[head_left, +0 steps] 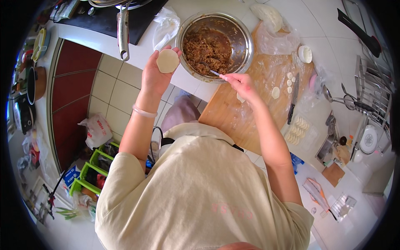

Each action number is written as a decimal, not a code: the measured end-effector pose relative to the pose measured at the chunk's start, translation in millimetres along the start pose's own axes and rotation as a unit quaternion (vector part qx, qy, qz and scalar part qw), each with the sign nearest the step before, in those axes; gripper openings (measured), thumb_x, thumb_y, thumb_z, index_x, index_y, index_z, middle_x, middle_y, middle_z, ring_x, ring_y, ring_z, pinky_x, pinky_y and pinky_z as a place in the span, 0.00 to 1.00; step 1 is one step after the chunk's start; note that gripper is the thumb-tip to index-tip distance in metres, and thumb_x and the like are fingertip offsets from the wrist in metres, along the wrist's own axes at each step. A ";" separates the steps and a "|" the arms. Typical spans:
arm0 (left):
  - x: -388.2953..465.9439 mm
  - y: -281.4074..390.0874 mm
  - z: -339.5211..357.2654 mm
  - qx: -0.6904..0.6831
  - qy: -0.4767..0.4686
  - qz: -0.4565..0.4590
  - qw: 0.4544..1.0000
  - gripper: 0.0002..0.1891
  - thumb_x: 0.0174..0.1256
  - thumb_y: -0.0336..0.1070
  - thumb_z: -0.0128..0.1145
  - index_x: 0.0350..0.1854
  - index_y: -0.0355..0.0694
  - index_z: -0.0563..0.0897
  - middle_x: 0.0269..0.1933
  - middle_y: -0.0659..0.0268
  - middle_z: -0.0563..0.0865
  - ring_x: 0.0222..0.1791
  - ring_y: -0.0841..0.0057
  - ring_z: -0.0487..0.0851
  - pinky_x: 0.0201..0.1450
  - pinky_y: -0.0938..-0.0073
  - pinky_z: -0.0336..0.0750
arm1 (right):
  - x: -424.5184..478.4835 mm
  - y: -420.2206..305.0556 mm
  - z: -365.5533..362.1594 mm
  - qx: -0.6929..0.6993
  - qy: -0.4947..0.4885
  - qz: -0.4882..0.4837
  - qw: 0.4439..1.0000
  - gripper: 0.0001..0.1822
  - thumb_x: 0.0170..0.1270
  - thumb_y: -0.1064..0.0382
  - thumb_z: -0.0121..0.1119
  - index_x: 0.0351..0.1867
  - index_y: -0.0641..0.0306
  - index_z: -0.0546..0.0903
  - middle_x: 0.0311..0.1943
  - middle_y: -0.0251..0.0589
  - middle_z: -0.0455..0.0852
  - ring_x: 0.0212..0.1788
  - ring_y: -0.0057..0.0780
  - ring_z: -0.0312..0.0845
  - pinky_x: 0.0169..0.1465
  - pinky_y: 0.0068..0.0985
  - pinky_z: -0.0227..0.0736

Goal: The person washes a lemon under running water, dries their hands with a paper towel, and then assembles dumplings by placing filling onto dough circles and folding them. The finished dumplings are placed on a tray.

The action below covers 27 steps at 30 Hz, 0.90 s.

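On the palm of my left hand (156,78) lies a round, flat dough wrapper (168,61), with my fingers beneath and around it. My right hand (239,86) grips the handle of a metal spoon (208,68). The spoon's bowl rests in brown minced filling (203,47) inside a large stainless steel bowl (247,51). Under and beside my right wrist, another dough wrapper (241,97) is partly hidden on the wooden board (225,115). A further wrapper (275,92) lies to the right of it, near several small dough pieces (289,82).
A kitchen knife (293,100) lies along the board's right side, near a tray of folded dumplings (297,129). Wrapped dough (267,17) and a small white cup (305,54) sit beyond. At the upper left, a pan handle (123,34) juts past the stove (93,25).
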<state>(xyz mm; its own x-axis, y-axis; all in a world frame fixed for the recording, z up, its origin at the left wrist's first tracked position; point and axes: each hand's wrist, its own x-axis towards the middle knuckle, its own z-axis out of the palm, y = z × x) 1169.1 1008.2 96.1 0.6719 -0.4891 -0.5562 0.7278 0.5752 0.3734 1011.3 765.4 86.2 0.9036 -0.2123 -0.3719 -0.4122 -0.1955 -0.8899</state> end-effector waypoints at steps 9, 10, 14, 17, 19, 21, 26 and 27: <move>10.4 -24.6 24.3 -0.016 0.000 -0.022 1.000 0.24 0.75 0.48 0.35 0.60 0.32 0.67 0.61 0.47 0.74 0.64 0.54 0.71 0.66 0.58 0.67 | -29.2 -39.0 -30.2 0.304 -0.022 0.220 0.927 0.15 0.67 0.60 0.57 0.50 0.66 0.82 0.25 0.23 0.79 0.19 0.06 0.57 0.19 0.12 0.45; 15.0 -31.9 27.5 -0.033 -0.018 -0.026 0.999 0.25 0.75 0.49 0.35 0.60 0.32 0.67 0.61 0.47 0.74 0.64 0.54 0.71 0.66 0.58 0.66 | -34.5 -53.6 -29.7 0.297 -0.001 0.200 0.934 0.15 0.68 0.61 0.56 0.49 0.67 0.82 0.28 0.26 0.83 0.20 0.07 0.60 0.19 0.12 0.50; 13.4 -57.4 66.5 -0.061 -0.077 -0.032 0.995 0.27 0.75 0.52 0.34 0.61 0.33 0.66 0.62 0.47 0.73 0.65 0.54 0.70 0.68 0.56 0.63 | -49.5 -78.2 -2.4 0.062 0.157 -0.075 0.983 0.13 0.68 0.66 0.55 0.48 0.72 0.81 0.40 0.37 0.89 0.27 0.19 0.78 0.26 0.19 0.72; 5.0 -65.1 93.4 -0.071 -0.102 -0.039 0.991 0.29 0.75 0.55 0.33 0.63 0.32 0.65 0.62 0.47 0.73 0.66 0.53 0.69 0.69 0.55 0.62 | -59.4 -105.9 9.4 -0.225 0.241 -0.187 0.926 0.12 0.66 0.69 0.55 0.47 0.74 0.80 0.38 0.41 0.88 0.34 0.32 0.84 0.36 0.25 0.78; 0.5 -67.8 105.2 -0.077 -0.112 -0.044 0.990 0.30 0.75 0.55 0.32 0.63 0.32 0.65 0.62 0.47 0.72 0.66 0.52 0.68 0.69 0.55 0.62 | -64.7 -110.5 10.8 -0.267 0.259 -0.185 0.910 0.10 0.65 0.71 0.55 0.46 0.70 0.81 0.38 0.42 0.88 0.32 0.33 0.83 0.35 0.26 0.78; -1.2 -69.7 111.8 -0.079 -0.120 -0.048 0.988 0.31 0.75 0.56 0.32 0.63 0.31 0.65 0.62 0.47 0.72 0.66 0.52 0.68 0.70 0.54 0.61 | -67.1 -111.8 9.8 -0.279 0.279 -0.203 0.896 0.10 0.65 0.71 0.55 0.46 0.70 0.81 0.38 0.41 0.88 0.32 0.33 0.83 0.35 0.26 0.78; -2.4 -71.6 118.5 -0.084 -0.127 -0.048 0.987 0.31 0.75 0.57 0.33 0.62 0.31 0.66 0.61 0.47 0.73 0.66 0.52 0.68 0.70 0.53 0.61 | -75.4 -117.5 5.6 -0.256 0.274 -0.230 0.898 0.11 0.65 0.73 0.55 0.47 0.71 0.81 0.38 0.42 0.88 0.33 0.33 0.83 0.35 0.25 0.78; -3.4 -71.8 120.0 -0.088 -0.129 -0.045 0.987 0.31 0.74 0.57 0.33 0.62 0.31 0.67 0.61 0.47 0.73 0.66 0.51 0.68 0.70 0.53 0.62 | -78.8 -120.4 4.8 -0.268 0.262 -0.220 0.901 0.11 0.64 0.73 0.55 0.47 0.71 0.81 0.39 0.43 0.88 0.33 0.33 0.84 0.35 0.25 0.79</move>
<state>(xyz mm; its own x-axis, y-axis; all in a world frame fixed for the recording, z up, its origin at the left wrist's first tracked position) 1131.0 889.9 160.3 0.6354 -0.6807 -0.3646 0.7658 0.6160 0.1844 990.2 810.2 221.4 0.8719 -0.3971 0.2865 -0.1514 -0.7752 -0.6133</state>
